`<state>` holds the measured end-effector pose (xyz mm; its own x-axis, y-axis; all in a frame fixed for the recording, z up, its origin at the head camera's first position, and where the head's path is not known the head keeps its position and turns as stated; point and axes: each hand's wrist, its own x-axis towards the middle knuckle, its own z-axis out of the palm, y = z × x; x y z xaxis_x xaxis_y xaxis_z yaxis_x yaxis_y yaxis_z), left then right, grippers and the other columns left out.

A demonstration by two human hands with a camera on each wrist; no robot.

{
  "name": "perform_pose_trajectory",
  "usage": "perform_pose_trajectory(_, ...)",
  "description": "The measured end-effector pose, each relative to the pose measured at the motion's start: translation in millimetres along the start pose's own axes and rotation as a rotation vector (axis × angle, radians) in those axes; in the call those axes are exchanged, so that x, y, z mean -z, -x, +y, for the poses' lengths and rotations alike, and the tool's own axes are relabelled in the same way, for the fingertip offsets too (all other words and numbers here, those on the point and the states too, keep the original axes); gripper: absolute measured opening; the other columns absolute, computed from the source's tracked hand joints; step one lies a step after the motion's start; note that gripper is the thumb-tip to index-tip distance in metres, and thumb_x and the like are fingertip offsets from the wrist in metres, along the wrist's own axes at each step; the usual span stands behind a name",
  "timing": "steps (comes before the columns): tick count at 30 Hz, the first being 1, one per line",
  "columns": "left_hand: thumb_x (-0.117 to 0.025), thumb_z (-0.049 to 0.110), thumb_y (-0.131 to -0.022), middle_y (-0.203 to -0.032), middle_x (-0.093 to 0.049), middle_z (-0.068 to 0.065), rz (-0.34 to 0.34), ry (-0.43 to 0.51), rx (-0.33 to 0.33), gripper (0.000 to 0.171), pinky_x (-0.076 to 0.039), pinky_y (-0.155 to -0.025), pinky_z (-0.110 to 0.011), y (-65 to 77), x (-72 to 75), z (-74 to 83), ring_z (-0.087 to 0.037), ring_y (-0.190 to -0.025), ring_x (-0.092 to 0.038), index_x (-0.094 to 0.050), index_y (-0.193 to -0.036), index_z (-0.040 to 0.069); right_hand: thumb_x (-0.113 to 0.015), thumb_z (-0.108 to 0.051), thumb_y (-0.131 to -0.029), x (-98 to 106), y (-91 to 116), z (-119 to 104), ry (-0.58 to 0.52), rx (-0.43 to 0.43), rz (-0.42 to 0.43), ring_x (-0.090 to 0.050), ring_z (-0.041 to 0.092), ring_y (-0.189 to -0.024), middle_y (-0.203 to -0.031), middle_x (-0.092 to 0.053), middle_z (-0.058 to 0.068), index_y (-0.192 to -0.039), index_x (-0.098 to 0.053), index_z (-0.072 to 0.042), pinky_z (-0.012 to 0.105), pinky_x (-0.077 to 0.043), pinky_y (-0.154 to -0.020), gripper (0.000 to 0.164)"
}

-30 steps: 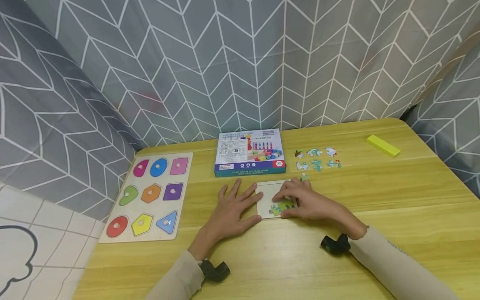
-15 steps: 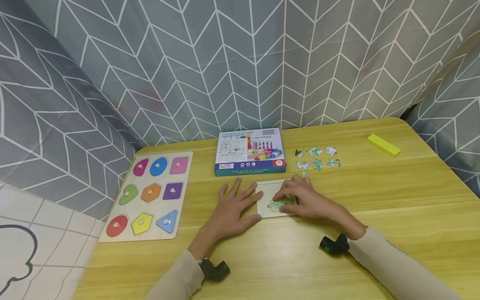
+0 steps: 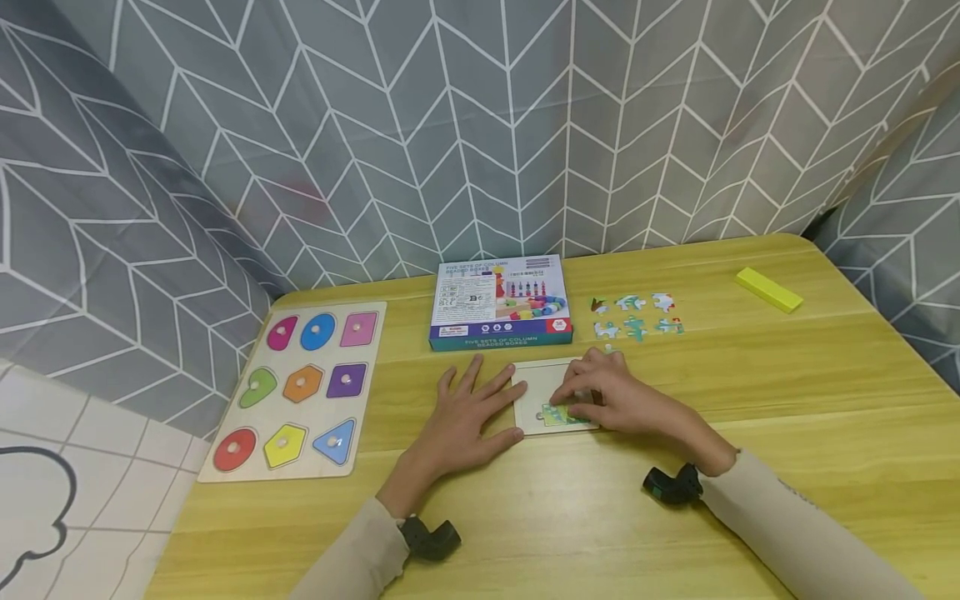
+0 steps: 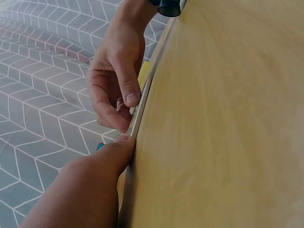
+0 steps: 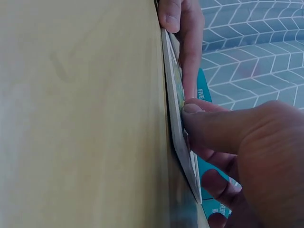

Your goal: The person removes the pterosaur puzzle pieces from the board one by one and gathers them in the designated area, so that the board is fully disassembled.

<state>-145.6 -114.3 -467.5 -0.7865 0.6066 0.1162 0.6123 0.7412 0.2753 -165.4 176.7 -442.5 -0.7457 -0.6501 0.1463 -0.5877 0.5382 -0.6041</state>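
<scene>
A small light wooden puzzle tray (image 3: 534, 385) lies on the table between my hands. Green jigsaw pieces (image 3: 556, 415) sit along its near edge, partly covered by my right hand (image 3: 611, 393). That hand's thumb and index finger pinch a puzzle piece low at the tray's surface; the right wrist view shows the thumb tip (image 5: 192, 109) right on it. My left hand (image 3: 463, 423) lies spread with straight fingers, its fingertips on the tray's left rim. In the left wrist view, the tray appears edge-on below the right hand's fingers.
Several loose jigsaw pieces (image 3: 634, 327) lie in rows behind the right hand. A beaded-toy box (image 3: 500, 304) stands at the back. The wooden shape board (image 3: 315, 450) is at left, a yellow block (image 3: 768, 289) at far right. Patterned curtain (image 3: 495, 125) borders the table.
The green pieces have shifted from a slight tilt to lie straighter along the tray's near edge. My right hand has moved slightly to the right; the left stays put.
</scene>
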Motion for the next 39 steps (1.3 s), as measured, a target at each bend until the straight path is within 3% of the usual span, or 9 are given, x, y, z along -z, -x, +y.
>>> perform_pose_trajectory(11,-0.042,0.066,-0.099,-0.169,-0.025,0.013,-0.003,-0.002,-0.002,0.065,-0.009,-0.12,-0.068,0.4,-0.4,-0.7,-0.038,-0.16,-0.01,-0.035,-0.158,0.041,-0.078,-0.018,-0.089,1.4,0.7,-6.3,0.026,0.012,-0.027,-0.041,0.009,-0.088,-0.09,-0.061,-0.012,-0.11,-0.079,-0.026,0.036,-0.021,-0.08,0.023)
perform_pose_trajectory(20,-0.04,0.067,-0.099,-0.169,-0.023,0.014,-0.019,0.001,0.005,0.065,-0.008,-0.12,-0.068,-0.3,1.0,-0.1,-0.037,-0.16,-0.009,-0.033,-0.158,0.042,-0.078,-0.017,-0.09,1.6,2.7,-7.1,0.035,0.028,-0.063,-0.047,0.006,-0.086,-0.086,-0.059,-0.016,-0.119,-0.075,-0.021,0.035,-0.022,-0.078,0.029)
perform_pose_trajectory(32,-0.041,0.068,-0.098,-0.169,-0.024,0.015,-0.02,0.008,0.017,0.065,-0.008,-0.121,-0.068,0.3,1.8,0.4,-0.038,-0.16,-0.008,-0.034,-0.158,0.043,-0.085,-0.021,-0.083,3.3,1.3,-10.8,0.016,-0.004,-0.049,-0.051,0.007,-0.087,-0.088,-0.064,-0.012,-0.108,-0.077,-0.019,0.035,-0.023,-0.078,0.027)
perform_pose_trajectory(39,-0.041,0.068,-0.098,-0.169,-0.024,0.015,-0.022,0.007,0.013,0.065,-0.008,-0.121,-0.067,0.0,0.4,-0.7,-0.037,-0.16,-0.008,-0.034,-0.158,0.042,-0.084,-0.022,-0.084,3.7,1.6,-6.2,0.002,-0.03,-0.084,-0.05,0.008,-0.089,-0.09,-0.065,-0.016,-0.111,-0.078,-0.025,0.036,-0.022,-0.079,0.028)
